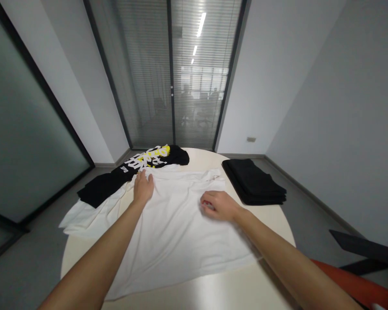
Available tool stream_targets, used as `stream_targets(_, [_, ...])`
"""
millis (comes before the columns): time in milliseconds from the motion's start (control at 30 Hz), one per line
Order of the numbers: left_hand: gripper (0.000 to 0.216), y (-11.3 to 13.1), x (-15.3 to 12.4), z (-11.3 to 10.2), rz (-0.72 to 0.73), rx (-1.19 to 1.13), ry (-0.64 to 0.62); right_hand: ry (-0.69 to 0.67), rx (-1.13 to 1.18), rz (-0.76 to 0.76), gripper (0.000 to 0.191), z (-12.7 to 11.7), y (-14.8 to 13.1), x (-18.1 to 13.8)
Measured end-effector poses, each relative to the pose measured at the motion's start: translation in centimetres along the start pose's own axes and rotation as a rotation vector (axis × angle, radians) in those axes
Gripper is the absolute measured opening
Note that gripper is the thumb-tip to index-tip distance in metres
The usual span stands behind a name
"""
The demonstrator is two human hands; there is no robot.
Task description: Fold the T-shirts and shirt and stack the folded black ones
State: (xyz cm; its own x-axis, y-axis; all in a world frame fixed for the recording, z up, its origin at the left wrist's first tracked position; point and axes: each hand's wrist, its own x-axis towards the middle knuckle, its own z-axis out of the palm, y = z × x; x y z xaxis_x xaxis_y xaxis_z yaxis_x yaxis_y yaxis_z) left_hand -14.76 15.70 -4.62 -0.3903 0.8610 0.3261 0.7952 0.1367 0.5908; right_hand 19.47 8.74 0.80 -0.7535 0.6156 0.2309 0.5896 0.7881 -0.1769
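Note:
A white T-shirt [174, 224] lies spread across a round cream table [271, 215]. My left hand [143, 187] rests flat on the shirt near its far left shoulder, fingers stretched out. My right hand [218, 205] sits on the shirt's right side with the fingers curled under, pinching a bit of the white cloth. Both forearms reach in from the near edge.
A black garment with white and yellow print [139, 170] lies at the table's far left, hanging over the edge. A folded stack of black clothes [254, 181] sits at the far right. A red chair [358, 286] stands near right. Glass doors with blinds are behind.

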Motion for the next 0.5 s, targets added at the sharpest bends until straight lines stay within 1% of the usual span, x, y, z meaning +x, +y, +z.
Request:
stream_targets(167, [0.067,-0.4,0.6,0.8,0.052,0.015,-0.027,0.058,0.043,0.071,0.031,0.9,1.4,-0.8])
stream_targets(300, [0.074,-0.2,0.5,0.7,0.077,0.075,-0.071,0.062,0.032,0.077,0.041,1.7,1.8,-1.3])
stream_targets(400, [0.072,0.7,-0.2,0.2,0.106,0.155,-0.071,0.044,0.030,0.094,0.045,1.9,1.9,-1.8])
stream_targets(500, [0.071,2.6,-1.6,-0.4,0.103,0.273,-0.018,0.026,0.032,0.104,0.047,2.0,1.9,-2.2])
